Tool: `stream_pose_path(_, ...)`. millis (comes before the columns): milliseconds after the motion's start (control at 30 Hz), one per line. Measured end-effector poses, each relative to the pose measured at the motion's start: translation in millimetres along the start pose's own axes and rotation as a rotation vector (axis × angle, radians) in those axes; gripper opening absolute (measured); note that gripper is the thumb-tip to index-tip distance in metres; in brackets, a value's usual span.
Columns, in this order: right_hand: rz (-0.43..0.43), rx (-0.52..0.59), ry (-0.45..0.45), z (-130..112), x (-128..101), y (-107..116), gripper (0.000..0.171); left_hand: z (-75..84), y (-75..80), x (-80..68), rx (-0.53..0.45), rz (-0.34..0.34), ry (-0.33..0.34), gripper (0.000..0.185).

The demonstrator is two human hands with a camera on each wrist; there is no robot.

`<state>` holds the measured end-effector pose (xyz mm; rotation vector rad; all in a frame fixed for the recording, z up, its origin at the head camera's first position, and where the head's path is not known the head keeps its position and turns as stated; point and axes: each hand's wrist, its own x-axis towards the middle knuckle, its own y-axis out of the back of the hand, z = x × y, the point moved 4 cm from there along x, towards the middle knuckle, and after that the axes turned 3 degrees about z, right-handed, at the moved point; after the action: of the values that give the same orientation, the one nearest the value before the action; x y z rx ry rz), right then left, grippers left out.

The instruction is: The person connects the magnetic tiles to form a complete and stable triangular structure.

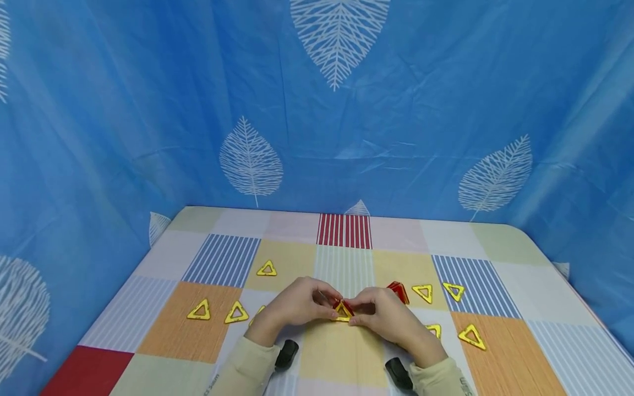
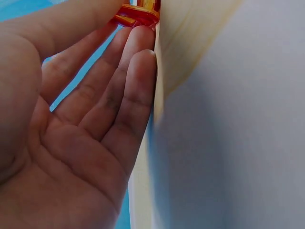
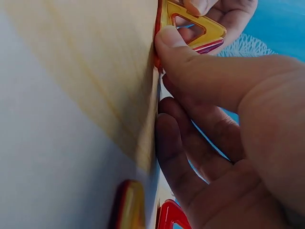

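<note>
In the head view the left hand and right hand pinch a yellow-and-red triangle between them on the near part of the table, probably light, stiff, slick plastic (hardly fragile), best gripped at its edges. The left wrist view shows that hand narrowed at the triangle, lower fingers nearly straight; in the right wrist view the thumb presses a lower corner.

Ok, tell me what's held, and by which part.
The left hand and right hand pinch a red-and-yellow triangle piece by its opposite sides.
</note>
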<state>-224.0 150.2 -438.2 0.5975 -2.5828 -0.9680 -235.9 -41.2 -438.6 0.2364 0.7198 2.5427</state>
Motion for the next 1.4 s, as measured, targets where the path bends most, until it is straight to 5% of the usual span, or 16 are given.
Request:
stream_pose_path(967,-0.007,-0.086,0.038,-8.1,1.6,2.2,0.007,-4.1,-0.5,0.6,-0.032,-0.012,0.028,0.030)
stream_pose_path(1400,-0.045,-0.030,-0.013,-2.6,-1.5,5.5,0.015,-0.6,-3.4,-3.6,0.011,-0.133,-0.023,0.053)
